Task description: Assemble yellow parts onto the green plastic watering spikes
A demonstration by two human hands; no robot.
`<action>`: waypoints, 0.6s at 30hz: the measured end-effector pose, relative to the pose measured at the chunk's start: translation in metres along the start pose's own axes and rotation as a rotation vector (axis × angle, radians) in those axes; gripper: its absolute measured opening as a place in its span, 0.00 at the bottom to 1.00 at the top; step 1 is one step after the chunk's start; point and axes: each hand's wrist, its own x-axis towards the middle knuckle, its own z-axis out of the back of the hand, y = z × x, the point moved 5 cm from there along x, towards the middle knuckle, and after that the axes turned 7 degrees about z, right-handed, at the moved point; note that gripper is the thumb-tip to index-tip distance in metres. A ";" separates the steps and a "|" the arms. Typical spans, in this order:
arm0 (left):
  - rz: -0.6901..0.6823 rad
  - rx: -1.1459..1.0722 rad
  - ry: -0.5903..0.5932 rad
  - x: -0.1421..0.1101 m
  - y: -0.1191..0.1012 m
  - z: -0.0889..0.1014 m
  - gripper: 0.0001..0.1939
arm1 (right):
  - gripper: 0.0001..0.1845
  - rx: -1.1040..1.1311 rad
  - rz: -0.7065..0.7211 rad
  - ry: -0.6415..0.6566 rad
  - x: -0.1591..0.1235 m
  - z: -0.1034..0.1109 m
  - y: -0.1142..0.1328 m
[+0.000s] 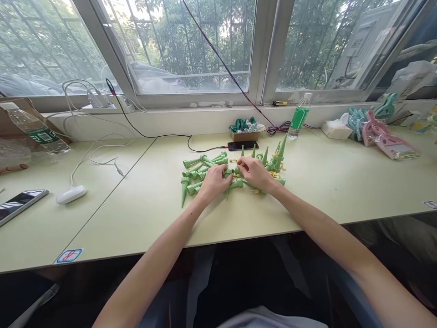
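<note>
"Pale yellow desk [324, 191] below windows [191, 45]. Where are the hands?"

"Near its middle. The left hand [213, 182] is clamped on a green spike [228, 173]; the right hand [256, 173], just beside, has its fingertips together — on what, I cannot tell."

"Around them?"

"More spikes [185, 189] on the desk, some upright at right — with small yellow pieces [254, 191] among them."

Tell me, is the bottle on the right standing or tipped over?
Upright: the bottle stands on its base on the table, white cap on top.

The top [269, 319] is pale grey (forearms [164, 246] bare).
</note>
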 end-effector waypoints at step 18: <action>0.054 0.282 0.026 -0.003 0.004 -0.005 0.15 | 0.09 0.023 0.002 0.005 -0.001 0.000 0.000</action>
